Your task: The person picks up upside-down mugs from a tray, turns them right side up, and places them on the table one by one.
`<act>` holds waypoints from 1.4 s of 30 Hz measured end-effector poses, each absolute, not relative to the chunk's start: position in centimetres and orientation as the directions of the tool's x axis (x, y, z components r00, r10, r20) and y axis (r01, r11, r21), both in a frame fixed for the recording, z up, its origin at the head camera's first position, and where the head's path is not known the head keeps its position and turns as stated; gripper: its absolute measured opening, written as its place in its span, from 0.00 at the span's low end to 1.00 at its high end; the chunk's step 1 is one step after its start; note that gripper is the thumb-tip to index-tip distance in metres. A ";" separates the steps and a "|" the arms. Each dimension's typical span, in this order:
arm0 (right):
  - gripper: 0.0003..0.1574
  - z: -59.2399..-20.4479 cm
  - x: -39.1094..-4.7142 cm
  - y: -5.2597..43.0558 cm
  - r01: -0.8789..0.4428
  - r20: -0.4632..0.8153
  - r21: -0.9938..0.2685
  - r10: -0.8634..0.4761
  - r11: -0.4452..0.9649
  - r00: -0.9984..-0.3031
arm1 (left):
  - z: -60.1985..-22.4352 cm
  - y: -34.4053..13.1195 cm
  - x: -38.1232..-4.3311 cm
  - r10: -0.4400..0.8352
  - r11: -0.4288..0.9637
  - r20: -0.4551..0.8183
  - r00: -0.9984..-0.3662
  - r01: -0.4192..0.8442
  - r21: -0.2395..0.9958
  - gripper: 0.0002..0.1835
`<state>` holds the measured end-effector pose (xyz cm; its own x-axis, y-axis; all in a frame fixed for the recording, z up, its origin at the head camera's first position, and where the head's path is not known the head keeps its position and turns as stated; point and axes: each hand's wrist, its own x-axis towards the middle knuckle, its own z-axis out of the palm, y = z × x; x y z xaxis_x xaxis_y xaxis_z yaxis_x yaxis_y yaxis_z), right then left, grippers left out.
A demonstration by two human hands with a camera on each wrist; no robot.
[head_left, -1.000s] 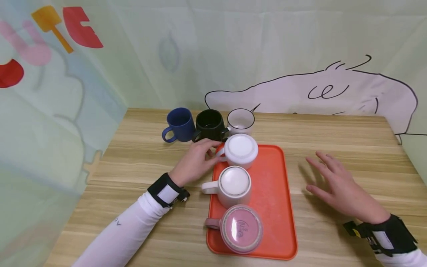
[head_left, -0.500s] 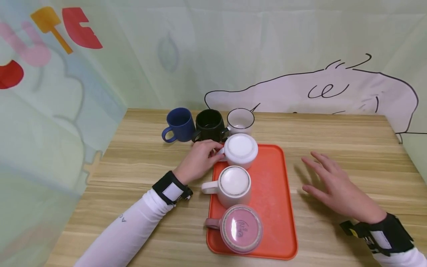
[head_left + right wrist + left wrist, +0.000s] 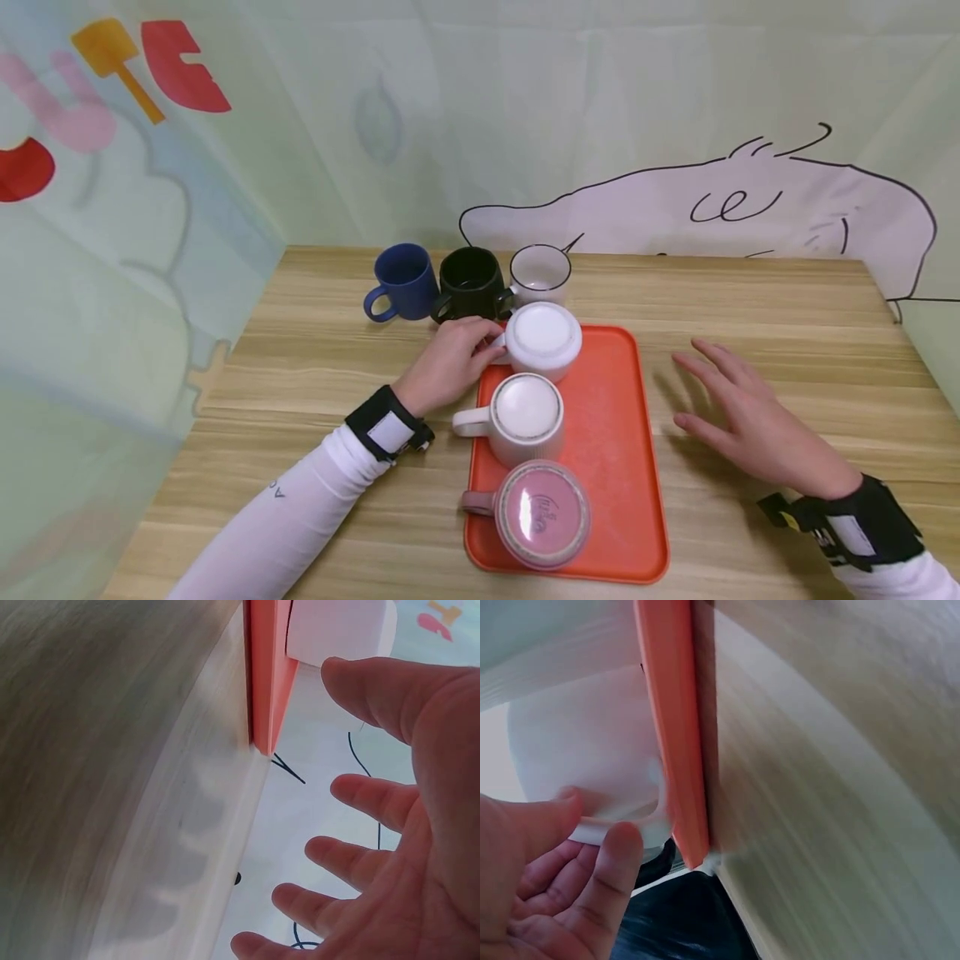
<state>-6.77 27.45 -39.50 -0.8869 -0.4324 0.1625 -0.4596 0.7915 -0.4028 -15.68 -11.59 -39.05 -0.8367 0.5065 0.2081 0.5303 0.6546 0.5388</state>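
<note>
Frame centre: left hand [image 3: 450, 364] is pinching the handle [image 3: 657, 821] of the uppermost upturned white mug [image 3: 542, 337], sitting at the red tray [image 3: 609, 425]'s upper left; leftward handle presumably suiting that hand. Frame right: right hand [image 3: 757, 425] hovering, fingers spread, holding nothing.

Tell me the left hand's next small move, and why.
Probably let go: the left hand pinches the curved handle of an upturned round white mug, which appears to rest on the rectangular red tray, handle leftward as on the upturned pink mug.
</note>
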 end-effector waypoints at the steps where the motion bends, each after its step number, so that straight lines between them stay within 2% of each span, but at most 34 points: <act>1: 0.48 -39.5 -6.8 27.4 -0.458 0.156 -0.404 -0.434 0.792 -0.887 | -39.0 -11.5 -15.6 0.509 0.650 0.212 -0.835 0.534 0.541 0.09; 13: 0.49 -39.1 -6.9 26.6 -0.462 0.169 -0.440 -0.435 0.770 -0.885 | -37.1 -10.8 -15.1 0.463 0.589 0.321 -0.827 0.557 0.586 0.11; 23: 0.48 -37.7 -8.0 24.4 -0.463 0.213 -0.528 -0.417 0.712 -0.884 | -35.7 -10.1 -15.2 0.379 0.459 0.397 -0.836 0.543 0.704 0.13; 33: 0.38 -36.4 -9.7 20.4 -0.420 0.243 -0.777 -0.391 0.470 -0.888 | -34.4 -9.2 -15.0 0.331 0.255 0.427 -0.841 0.515 0.818 0.12; 42: 0.31 -34.6 -10.6 16.7 -0.284 0.198 -0.940 -0.375 0.189 -0.906 | -32.7 -7.8 -14.1 0.330 0.007 0.435 -0.838 0.463 0.887 0.12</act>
<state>-10.62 16.72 -34.62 -0.9058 -0.3746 0.1980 -0.2837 0.1892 -0.9401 -14.13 -7.78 -32.73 -0.8380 0.3299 0.4346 0.4626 0.0072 0.8865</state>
